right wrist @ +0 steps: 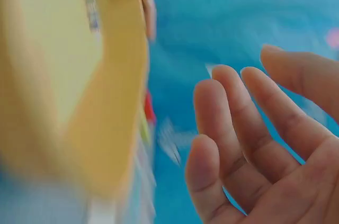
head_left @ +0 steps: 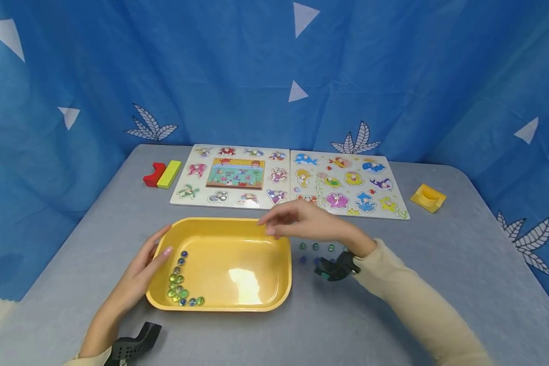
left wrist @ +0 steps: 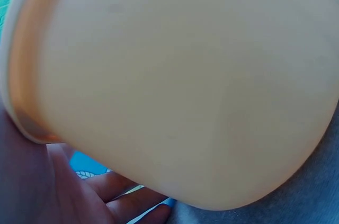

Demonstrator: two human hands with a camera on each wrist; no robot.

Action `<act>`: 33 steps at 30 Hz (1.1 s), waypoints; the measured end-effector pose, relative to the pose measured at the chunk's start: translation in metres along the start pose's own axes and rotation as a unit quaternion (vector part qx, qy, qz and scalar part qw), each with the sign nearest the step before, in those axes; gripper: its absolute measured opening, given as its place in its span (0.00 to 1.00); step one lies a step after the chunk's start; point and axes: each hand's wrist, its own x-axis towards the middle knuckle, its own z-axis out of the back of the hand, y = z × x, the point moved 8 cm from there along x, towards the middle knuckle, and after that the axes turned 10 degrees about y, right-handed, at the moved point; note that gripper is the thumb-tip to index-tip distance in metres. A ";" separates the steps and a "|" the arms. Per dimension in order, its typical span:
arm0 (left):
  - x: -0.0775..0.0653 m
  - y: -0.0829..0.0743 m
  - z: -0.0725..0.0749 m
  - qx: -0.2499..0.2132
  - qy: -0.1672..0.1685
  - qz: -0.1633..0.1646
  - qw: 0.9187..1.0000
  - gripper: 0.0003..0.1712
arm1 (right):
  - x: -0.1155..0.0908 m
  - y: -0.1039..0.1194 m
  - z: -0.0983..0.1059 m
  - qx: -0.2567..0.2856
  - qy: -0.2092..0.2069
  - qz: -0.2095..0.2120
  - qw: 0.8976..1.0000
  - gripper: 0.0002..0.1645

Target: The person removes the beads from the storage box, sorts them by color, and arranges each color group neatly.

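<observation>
A yellow tray (head_left: 219,307) lies in front of me with several green, yellow-green and blue glass marbles (head_left: 178,279) gathered along its left side and lower left corner. My left hand (head_left: 139,267) grips the left rim, thumb over the edge and fingers on the outside. In the left wrist view the tray's pale outer surface (left wrist: 175,75) fills most of the picture. Over the tray's far right corner hovers my right hand (head_left: 302,221); its fingers (right wrist: 254,113) are loosely bent with nothing between them. More marbles (head_left: 315,246) sit in rows right of the tray, partly hidden behind the right wrist.
Two wooden puzzle boards with sea animals, a left one (head_left: 192,193) and a right one (head_left: 279,201), lie behind the tray. A red block (head_left: 153,175) and a yellow-green block (head_left: 169,174) stand at the back left, a yellow block (head_left: 428,198) at the right. Blue curtain (head_left: 238,66) surrounds the table.
</observation>
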 end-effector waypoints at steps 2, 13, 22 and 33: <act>0.000 0.001 0.000 -0.001 0.000 0.003 1.000 0.30 | 0.032 0.011 -0.020 -0.005 0.062 0.028 0.998 0.18; 0.003 0.002 -0.001 -0.012 0.011 0.001 1.000 0.31 | 0.131 -0.003 -0.122 -0.025 0.228 -0.049 0.972 0.20; 0.002 0.000 -0.001 -0.010 0.010 -0.002 1.000 0.31 | 0.141 -0.012 -0.145 -0.016 0.201 -0.103 0.974 0.14; 0.002 0.001 -0.001 -0.007 0.006 -0.009 1.000 0.30 | 0.144 -0.014 -0.145 -0.042 0.154 -0.128 0.979 0.03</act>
